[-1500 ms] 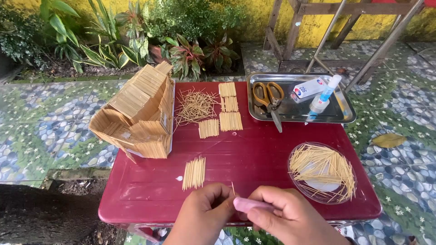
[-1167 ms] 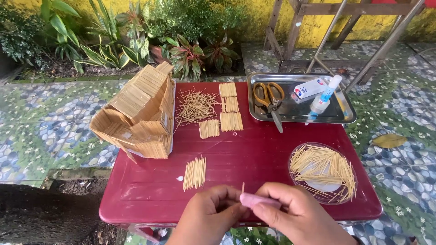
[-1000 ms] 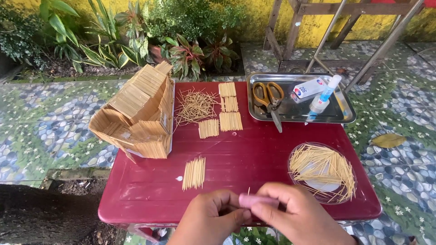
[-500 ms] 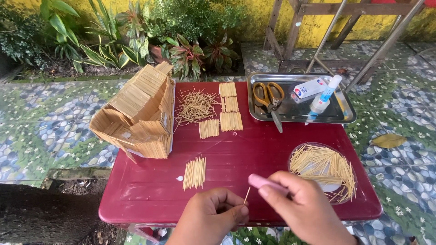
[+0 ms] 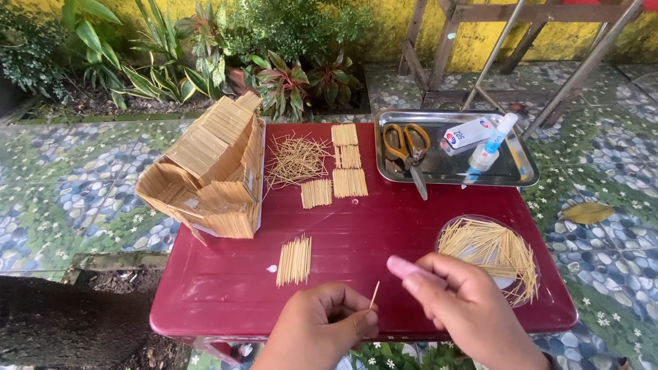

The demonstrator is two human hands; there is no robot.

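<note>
My left hand (image 5: pixel 322 329) pinches a single thin toothpick (image 5: pixel 374 294) upright near the front edge of the dark red table (image 5: pixel 384 226). My right hand (image 5: pixel 473 312) is just to its right, closed on a pink-handled tool (image 5: pixel 406 267) that points left, a little apart from the toothpick. A short row of aligned toothpicks (image 5: pixel 295 260) lies on the table just beyond my left hand. A clear round dish of loose toothpicks (image 5: pixel 488 248) sits beside my right hand.
A toothpick model house (image 5: pixel 209 171) stands at the table's left. Behind are a loose toothpick pile (image 5: pixel 296 159) and several glued toothpick panels (image 5: pixel 348 164). A metal tray (image 5: pixel 391 171) at the back right holds scissors (image 5: pixel 406 145), a small box and a glue bottle (image 5: pixel 491 145).
My right hand with the pink tool was pressed against the toothpick in my left fingers; it has now drawn away to the right and lifted slightly. My left hand still holds the toothpick.
</note>
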